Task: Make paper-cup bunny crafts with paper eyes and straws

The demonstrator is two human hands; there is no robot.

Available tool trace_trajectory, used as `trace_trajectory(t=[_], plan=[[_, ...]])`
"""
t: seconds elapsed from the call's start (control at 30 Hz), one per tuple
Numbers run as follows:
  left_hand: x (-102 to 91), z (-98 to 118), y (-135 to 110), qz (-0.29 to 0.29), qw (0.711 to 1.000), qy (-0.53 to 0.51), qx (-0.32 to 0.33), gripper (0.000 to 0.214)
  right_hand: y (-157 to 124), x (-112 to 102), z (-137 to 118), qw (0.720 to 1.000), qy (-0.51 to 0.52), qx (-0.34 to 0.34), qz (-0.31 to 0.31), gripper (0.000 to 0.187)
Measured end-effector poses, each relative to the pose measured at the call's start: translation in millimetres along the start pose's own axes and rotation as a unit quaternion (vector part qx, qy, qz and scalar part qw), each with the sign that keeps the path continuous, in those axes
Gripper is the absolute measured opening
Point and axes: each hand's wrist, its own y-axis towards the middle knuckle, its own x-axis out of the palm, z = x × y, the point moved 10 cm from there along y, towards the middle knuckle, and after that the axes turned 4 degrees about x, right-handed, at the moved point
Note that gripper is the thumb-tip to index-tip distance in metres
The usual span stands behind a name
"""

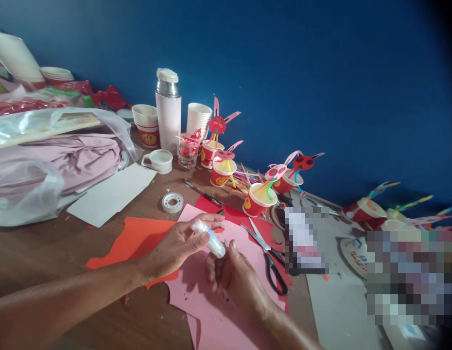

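Note:
A clear-white glue stick (pixel 211 239) with a blue label is tilted between my two hands. My left hand (pixel 182 243) grips its upper part, the thumb lying across the tube. At the lower end, my right hand (pixel 236 274) has its thumb and curled fingers around the tip; its fingertips are partly hidden. Beneath both hands spreads pink paper (pixel 197 296) with small dark scraps on it. Orange paper (pixel 138 243) lies under my left wrist. To the right of my right hand rest black-handled scissors (pixel 271 262) with their blades slightly apart.
Tape (pixel 172 202) and a black pen (pixel 202 192) lie ahead. Behind them stand a flask (pixel 168 116), a mug lid (pixel 158 161) and paper cups with rabbit-like paper faces (pixel 260 199). A plastic bag (pixel 58 165) fills the left; grey board (pixel 342 311) is at right.

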Motion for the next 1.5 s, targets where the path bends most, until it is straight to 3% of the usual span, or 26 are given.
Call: trace_trajectory(t=[0.07,0.27,0.37,0.53,0.63,0.77,0.87,1.13,1.27,1.43,1.5], plan=[[2.4,-0.7,-0.1,-0.011,1.0,0.002,-0.004,0.047,0.4,0.6,3.7,1.0,-0.016,0.011,-0.008,0.064],[-1.2,-1.1,0.4,0.009,1.0,0.004,-0.004,0.048,-6.3,-9.1,-20.7,0.993,-0.064,-0.091,0.026,0.031],[-3.5,-1.4,0.9,0.021,1.0,0.009,-0.006,0.046,-5.3,-6.6,-17.6,0.995,-0.047,-0.081,0.019,0.034],[1.3,-2.6,1.1,-0.004,1.0,0.002,-0.009,0.043,-0.7,-2.5,-2.2,0.999,-0.045,-0.014,0.004,0.058],[2.7,-2.6,0.9,-0.014,1.0,-0.002,-0.004,0.044,-2.3,-0.9,-10.5,0.995,-0.089,-0.043,-0.008,0.048],[-1.1,-5.1,1.2,0.005,1.0,-0.001,-0.013,0.043,-7.6,-7.4,-28.4,0.987,-0.121,-0.1,0.039,0.032],[-2.5,-4.8,1.8,0.015,1.0,-0.007,-0.014,0.041,-9.2,-9.9,-31.7,0.986,-0.114,-0.107,0.06,0.032],[3.4,-5.4,2.5,-0.018,1.0,-0.006,-0.004,0.041,-5.1,4.1,-13.9,0.991,-0.128,-0.033,-0.019,0.056],[-0.7,-10.4,3.4,0.003,1.0,-0.019,-0.012,0.042,-9.5,-1.7,-30.9,0.973,-0.208,-0.098,0.028,0.043],[-0.6,-12.2,4.1,0.013,0.999,-0.042,-0.013,0.038,-21.3,-15.7,-48.8,0.911,-0.351,-0.162,0.146,0.022],[-0.1,-9.7,4.4,0.012,0.999,-0.041,-0.003,0.037,-21.5,-13.0,-49.1,0.913,-0.348,-0.169,0.132,0.024]])
